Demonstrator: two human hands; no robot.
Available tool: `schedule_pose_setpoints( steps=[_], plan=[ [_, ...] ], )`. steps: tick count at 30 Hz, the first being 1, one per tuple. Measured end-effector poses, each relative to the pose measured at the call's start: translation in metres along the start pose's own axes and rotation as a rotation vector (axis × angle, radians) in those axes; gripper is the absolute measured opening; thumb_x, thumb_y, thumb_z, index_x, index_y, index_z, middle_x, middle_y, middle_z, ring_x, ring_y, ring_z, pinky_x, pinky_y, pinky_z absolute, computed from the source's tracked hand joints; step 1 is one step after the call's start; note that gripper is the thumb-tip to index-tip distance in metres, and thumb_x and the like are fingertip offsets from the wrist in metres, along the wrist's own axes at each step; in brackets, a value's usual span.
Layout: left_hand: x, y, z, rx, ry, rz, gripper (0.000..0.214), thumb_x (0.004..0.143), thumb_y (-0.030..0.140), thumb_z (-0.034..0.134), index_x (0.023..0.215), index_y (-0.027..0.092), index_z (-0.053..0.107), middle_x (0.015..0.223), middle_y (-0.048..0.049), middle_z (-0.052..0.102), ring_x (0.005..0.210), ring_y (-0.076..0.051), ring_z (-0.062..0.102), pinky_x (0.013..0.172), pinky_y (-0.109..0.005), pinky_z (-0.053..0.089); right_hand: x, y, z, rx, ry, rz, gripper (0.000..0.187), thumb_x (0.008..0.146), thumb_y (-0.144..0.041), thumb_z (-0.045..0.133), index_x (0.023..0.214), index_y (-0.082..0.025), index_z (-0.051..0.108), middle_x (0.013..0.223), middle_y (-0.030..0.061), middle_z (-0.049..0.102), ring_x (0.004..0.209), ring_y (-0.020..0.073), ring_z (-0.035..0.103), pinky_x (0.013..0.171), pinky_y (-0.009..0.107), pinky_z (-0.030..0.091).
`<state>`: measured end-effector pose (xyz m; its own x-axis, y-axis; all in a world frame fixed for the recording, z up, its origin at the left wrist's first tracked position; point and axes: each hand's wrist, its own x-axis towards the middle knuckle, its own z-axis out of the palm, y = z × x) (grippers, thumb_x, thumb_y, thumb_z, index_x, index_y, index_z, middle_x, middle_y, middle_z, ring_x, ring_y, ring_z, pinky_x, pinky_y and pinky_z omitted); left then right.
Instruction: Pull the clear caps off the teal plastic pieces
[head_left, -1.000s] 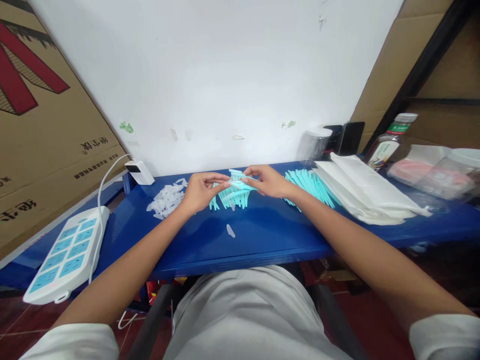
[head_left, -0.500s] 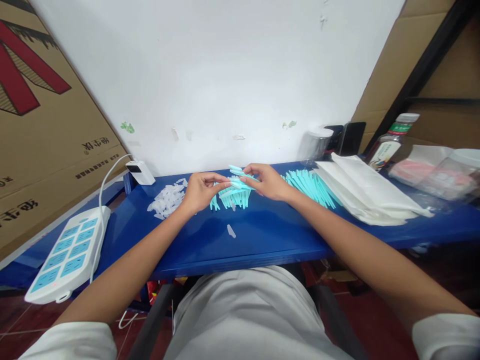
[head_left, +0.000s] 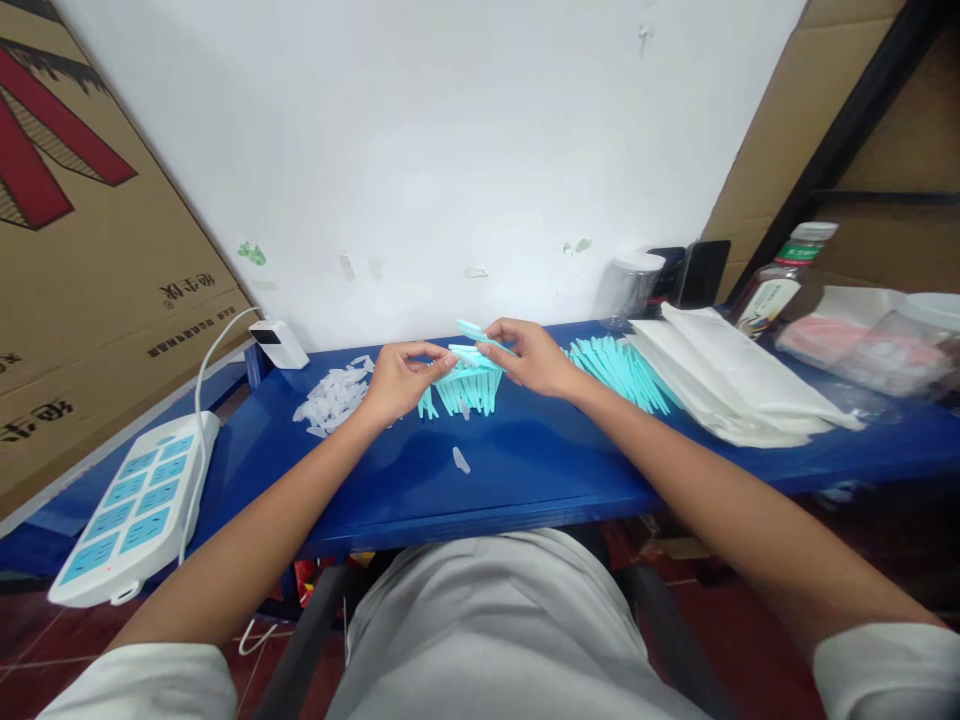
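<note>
My left hand (head_left: 397, 380) and my right hand (head_left: 529, 357) meet over the far middle of the blue table (head_left: 525, 470). Both pinch a thin turquoise plastic stick (head_left: 469, 352) between them, my left fingertips on its near end, where a clear cap seems to sit. Below the hands lies a row of finished turquoise sticks (head_left: 465, 392). A heap of clear plastic caps (head_left: 334, 400) lies left of my left hand. Right of my right hand is a pile of loose turquoise sticks (head_left: 619, 368). One clear cap (head_left: 460, 460) lies alone on the table nearer to me.
A white power strip (head_left: 131, 510) hangs over the table's left end, its cable running to a white charger (head_left: 279, 344). A stack of white bags (head_left: 731, 385), a clear jar (head_left: 628, 290), a bottle (head_left: 780, 285) and a lidded tub (head_left: 900, 345) stand at the right. A cardboard box (head_left: 82, 260) leans left.
The hands have stayed together on the stick and lifted it slightly. The stick's tip now points a little more up and left. Nothing else has moved.
</note>
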<state>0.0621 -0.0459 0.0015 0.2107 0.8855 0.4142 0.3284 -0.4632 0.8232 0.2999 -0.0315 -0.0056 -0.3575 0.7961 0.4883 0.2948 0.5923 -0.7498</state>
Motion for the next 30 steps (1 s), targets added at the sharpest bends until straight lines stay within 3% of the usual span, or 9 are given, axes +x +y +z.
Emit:
schedule_pose_setpoints(
  steps=[5,10,19,24,27,30],
  plan=[
    [0.0,0.002,-0.003,0.003,-0.024,0.016,0.041,0.075,0.054,0.085,0.083,0.014,0.08,0.064,-0.0025,0.067,0.047,-0.009,0.044,0.046,-0.025,0.03,-0.001,-0.003,0.0,0.024,-0.012,-0.016,0.041,0.094,-0.059,0.062,0.101,-0.019,0.066,0.089,0.0056,0.066,0.066,0.0146,0.052,0.053,0.026,0.038],
    [0.006,-0.005,-0.009,-0.033,-0.086,0.047,0.044,0.079,0.058,0.081,0.085,0.015,0.081,0.082,-0.0077,0.076,0.059,-0.013,0.059,0.052,-0.025,0.039,0.0,-0.002,-0.002,0.039,-0.006,-0.02,0.041,0.093,-0.059,0.063,0.1,-0.019,0.066,0.088,0.0052,0.066,0.066,0.015,0.053,0.054,0.027,0.038],
    [0.005,-0.009,-0.007,-0.103,-0.102,-0.021,0.046,0.076,0.061,0.083,0.081,0.016,0.08,0.064,-0.0046,0.069,0.056,-0.014,0.057,0.05,-0.026,0.037,-0.002,-0.007,0.0,0.021,-0.002,-0.02,0.041,0.094,-0.059,0.063,0.1,-0.018,0.066,0.089,0.0059,0.065,0.069,0.0154,0.053,0.053,0.026,0.037],
    [0.007,-0.011,-0.007,-0.168,-0.132,-0.115,0.049,0.072,0.063,0.085,0.08,0.015,0.077,0.05,0.0011,0.056,0.043,-0.009,0.041,0.044,-0.026,0.027,-0.001,-0.008,0.001,0.027,-0.009,-0.026,0.039,0.094,-0.056,0.063,0.101,-0.018,0.066,0.088,0.0055,0.065,0.069,0.0151,0.052,0.054,0.026,0.037],
    [0.008,-0.011,-0.008,-0.224,-0.168,-0.191,0.052,0.078,0.067,0.078,0.081,0.016,0.074,0.043,0.0074,0.037,0.038,-0.005,0.023,0.041,-0.025,0.015,-0.001,-0.008,0.0,0.027,-0.005,-0.025,0.039,0.094,-0.056,0.063,0.101,-0.018,0.066,0.087,0.0052,0.065,0.069,0.0152,0.052,0.054,0.025,0.037],
    [0.007,-0.01,-0.008,-0.217,-0.179,-0.191,0.053,0.08,0.068,0.076,0.081,0.016,0.071,0.044,0.0093,0.03,0.038,-0.005,0.019,0.042,-0.025,0.01,-0.002,-0.008,0.001,0.028,-0.003,-0.041,0.039,0.094,-0.055,0.063,0.1,-0.017,0.067,0.085,0.0046,0.064,0.069,0.015,0.052,0.055,0.025,0.037]
  ],
)
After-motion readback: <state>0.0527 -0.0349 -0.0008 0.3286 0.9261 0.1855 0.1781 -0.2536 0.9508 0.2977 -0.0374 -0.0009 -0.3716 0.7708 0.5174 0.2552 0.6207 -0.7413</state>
